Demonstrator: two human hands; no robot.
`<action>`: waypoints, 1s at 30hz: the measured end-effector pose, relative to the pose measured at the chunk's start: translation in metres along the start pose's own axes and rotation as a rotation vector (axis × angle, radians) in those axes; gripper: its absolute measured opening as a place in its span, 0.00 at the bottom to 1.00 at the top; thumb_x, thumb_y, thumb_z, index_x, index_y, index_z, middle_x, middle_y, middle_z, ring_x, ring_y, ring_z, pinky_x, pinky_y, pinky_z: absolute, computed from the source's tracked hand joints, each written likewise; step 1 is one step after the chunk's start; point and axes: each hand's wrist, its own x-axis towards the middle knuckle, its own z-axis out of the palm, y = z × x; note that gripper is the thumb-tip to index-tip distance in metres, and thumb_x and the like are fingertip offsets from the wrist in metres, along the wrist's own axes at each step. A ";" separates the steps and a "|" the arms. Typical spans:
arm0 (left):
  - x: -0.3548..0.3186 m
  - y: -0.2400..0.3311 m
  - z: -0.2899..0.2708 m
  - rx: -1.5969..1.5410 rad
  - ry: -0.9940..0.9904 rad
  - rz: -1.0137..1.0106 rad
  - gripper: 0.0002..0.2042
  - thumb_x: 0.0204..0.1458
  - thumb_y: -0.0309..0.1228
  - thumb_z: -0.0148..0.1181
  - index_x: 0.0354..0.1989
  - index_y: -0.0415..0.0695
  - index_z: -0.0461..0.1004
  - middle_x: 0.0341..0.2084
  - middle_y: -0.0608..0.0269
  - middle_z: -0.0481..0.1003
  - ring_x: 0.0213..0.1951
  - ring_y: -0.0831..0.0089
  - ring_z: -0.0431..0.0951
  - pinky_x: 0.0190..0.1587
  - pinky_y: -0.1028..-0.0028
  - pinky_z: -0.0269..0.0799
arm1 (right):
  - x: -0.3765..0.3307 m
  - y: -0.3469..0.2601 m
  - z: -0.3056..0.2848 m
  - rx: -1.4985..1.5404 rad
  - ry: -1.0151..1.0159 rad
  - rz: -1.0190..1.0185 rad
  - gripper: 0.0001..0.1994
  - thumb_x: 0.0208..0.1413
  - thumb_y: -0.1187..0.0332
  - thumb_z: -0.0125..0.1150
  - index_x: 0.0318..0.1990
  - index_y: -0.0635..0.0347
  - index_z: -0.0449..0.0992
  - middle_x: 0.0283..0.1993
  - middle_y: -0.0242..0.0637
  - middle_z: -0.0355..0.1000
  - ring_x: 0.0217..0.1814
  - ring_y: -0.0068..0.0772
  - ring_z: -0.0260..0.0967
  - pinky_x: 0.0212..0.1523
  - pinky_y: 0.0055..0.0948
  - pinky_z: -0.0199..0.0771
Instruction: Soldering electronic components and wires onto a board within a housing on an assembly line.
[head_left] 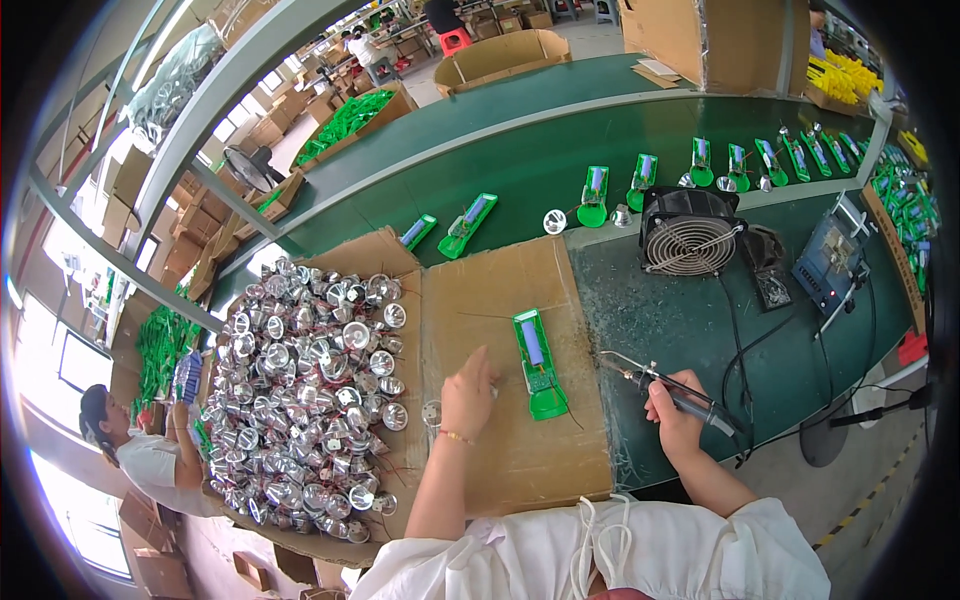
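Note:
On a brown cardboard sheet lies a green plastic housing with a blue-purple cylindrical battery, a small circuit board and thin wires. Just left of it is my left hand, fingers curled downward; whatever they hold is mostly hidden. A silver reflector cup shows beside that wrist. My right hand grips a soldering iron by its dark handle, to the right of the housing. The iron's thin metal tip points left toward the housing, apart from it.
A carton piled with silver reflector cups stands at left. Behind, a green belt carries several similar housings. A fan, a blue soldering station and cables occupy the right. Another person works at far left.

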 end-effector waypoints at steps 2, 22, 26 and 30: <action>-0.015 0.009 -0.002 0.093 -0.046 0.118 0.17 0.51 0.26 0.47 0.50 0.42 0.61 0.22 0.58 0.75 0.26 0.56 0.74 0.31 0.64 0.69 | -0.003 -0.002 0.000 0.009 -0.036 -0.004 0.09 0.50 0.71 0.57 0.28 0.63 0.63 0.18 0.35 0.66 0.15 0.17 0.61 0.16 0.16 0.62; -0.050 0.020 0.010 -0.902 -0.024 -0.493 0.07 0.50 0.28 0.57 0.29 0.36 0.74 0.19 0.64 0.74 0.20 0.82 0.71 0.21 0.85 0.64 | -0.020 -0.012 0.011 -0.009 -0.174 -0.007 0.08 0.49 0.73 0.57 0.28 0.65 0.63 0.19 0.37 0.67 0.16 0.18 0.63 0.17 0.17 0.63; -0.051 0.030 0.017 -0.598 -0.012 -0.450 0.10 0.50 0.32 0.57 0.27 0.36 0.76 0.18 0.62 0.74 0.19 0.83 0.69 0.21 0.82 0.62 | -0.020 -0.010 0.016 -0.038 -0.216 -0.034 0.08 0.47 0.74 0.59 0.29 0.65 0.64 0.20 0.36 0.69 0.19 0.18 0.65 0.19 0.17 0.65; -0.046 0.031 0.021 -0.392 0.036 -0.303 0.10 0.47 0.32 0.59 0.26 0.34 0.75 0.20 0.58 0.74 0.22 0.76 0.71 0.27 0.76 0.66 | -0.016 -0.004 0.022 -0.093 -0.249 -0.131 0.08 0.45 0.75 0.61 0.28 0.65 0.67 0.21 0.33 0.70 0.20 0.16 0.65 0.21 0.16 0.64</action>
